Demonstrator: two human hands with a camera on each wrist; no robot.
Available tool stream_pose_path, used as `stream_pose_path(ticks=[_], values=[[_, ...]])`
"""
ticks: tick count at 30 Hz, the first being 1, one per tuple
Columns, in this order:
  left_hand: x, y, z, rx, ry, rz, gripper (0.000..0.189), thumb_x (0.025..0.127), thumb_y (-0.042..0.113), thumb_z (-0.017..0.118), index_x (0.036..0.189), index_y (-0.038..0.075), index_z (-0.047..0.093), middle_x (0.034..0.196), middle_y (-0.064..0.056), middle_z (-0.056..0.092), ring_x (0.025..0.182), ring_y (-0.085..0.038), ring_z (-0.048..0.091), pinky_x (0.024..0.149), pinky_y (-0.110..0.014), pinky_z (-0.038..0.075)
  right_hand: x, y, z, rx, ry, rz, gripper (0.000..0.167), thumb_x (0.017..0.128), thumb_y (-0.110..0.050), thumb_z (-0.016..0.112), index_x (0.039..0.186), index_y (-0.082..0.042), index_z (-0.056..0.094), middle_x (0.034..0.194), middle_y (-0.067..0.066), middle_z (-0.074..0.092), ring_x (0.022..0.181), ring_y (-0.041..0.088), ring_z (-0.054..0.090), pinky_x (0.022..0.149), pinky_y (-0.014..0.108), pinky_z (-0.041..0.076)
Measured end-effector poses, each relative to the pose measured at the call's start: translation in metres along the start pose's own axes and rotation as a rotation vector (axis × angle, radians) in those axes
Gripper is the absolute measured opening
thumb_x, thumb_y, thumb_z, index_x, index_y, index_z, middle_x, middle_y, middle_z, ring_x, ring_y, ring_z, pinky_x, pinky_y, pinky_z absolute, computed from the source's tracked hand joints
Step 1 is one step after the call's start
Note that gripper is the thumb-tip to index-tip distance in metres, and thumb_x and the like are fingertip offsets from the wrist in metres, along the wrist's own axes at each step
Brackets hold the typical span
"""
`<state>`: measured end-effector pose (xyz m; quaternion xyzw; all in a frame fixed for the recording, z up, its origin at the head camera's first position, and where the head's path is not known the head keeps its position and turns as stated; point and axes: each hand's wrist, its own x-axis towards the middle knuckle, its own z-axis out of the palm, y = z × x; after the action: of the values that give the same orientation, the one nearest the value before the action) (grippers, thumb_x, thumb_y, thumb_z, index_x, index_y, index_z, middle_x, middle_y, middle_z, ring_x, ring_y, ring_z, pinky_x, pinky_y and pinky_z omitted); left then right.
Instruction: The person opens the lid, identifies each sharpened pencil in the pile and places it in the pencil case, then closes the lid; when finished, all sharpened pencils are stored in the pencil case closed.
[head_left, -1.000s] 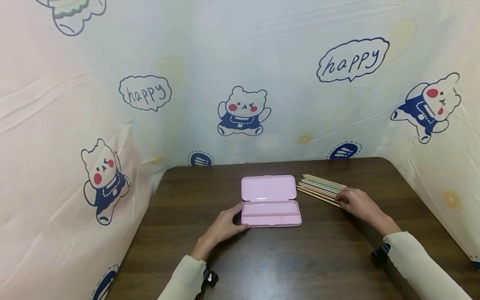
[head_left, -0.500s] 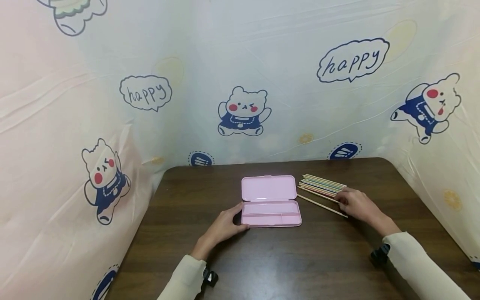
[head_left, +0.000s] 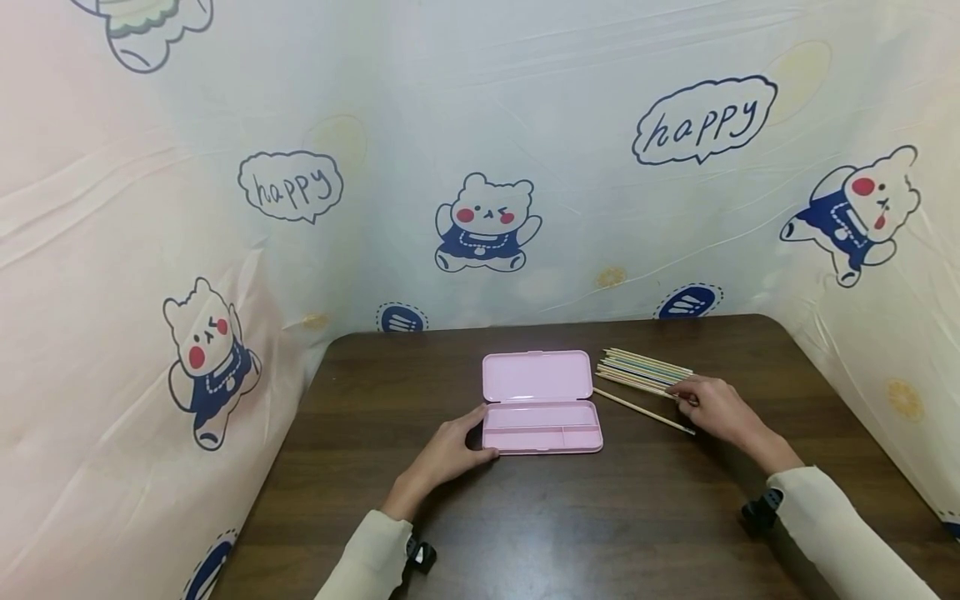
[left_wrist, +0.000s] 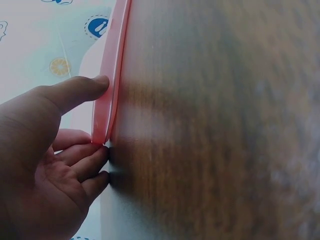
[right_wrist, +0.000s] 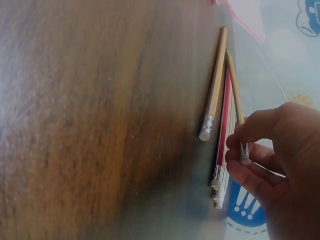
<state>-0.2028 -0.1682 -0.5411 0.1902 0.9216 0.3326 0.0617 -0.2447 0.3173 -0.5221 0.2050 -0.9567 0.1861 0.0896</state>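
A pink pencil case [head_left: 540, 451] lies with its lid raised back on the brown table, its inner compartments bare. At its left end, my left hand [head_left: 444, 452] holds it, thumb on the front corner and fingers around the side near the hinge. My right hand [head_left: 716, 408] pinches a yellowish pencil [right_wrist: 234, 85] near its eraser end, between thumb and fingers. That pencil slants over the bundle of several pencils [head_left: 647, 363] to the right of the case. One single pencil [head_left: 643, 410] lies apart, in front of the bundle, its tip close to the case.
The dark wooden table [head_left: 585, 533] reaches back to a patterned cloth [head_left: 570, 167] that hangs behind and along both sides. Small black wrist cameras [head_left: 422, 556] sit at both sleeve cuffs.
One pencil has come away from the bundle toward the front and lies alone. The right hand now has another pencil, its end shifted slightly up. The left hand and case stayed put.
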Motion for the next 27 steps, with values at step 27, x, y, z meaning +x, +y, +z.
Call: stream_pose_path(ticks=[27], values=[[-0.001,-0.002,0.001,-0.029,-0.001,0.005,0.085,0.097,0.038,0.079,0.165,0.007,0.038,0.171,-0.013,0.039,0.156,-0.031,0.043,0.125,-0.052,0.039,-0.003,-0.006,-0.016,0.065,0.246,-0.078,0.026,0.087,0.015,0.075,0.102,-0.004,0.085,0.091,0.008,0.083,0.081,0.029,0.079,0.07,0.048,0.063]])
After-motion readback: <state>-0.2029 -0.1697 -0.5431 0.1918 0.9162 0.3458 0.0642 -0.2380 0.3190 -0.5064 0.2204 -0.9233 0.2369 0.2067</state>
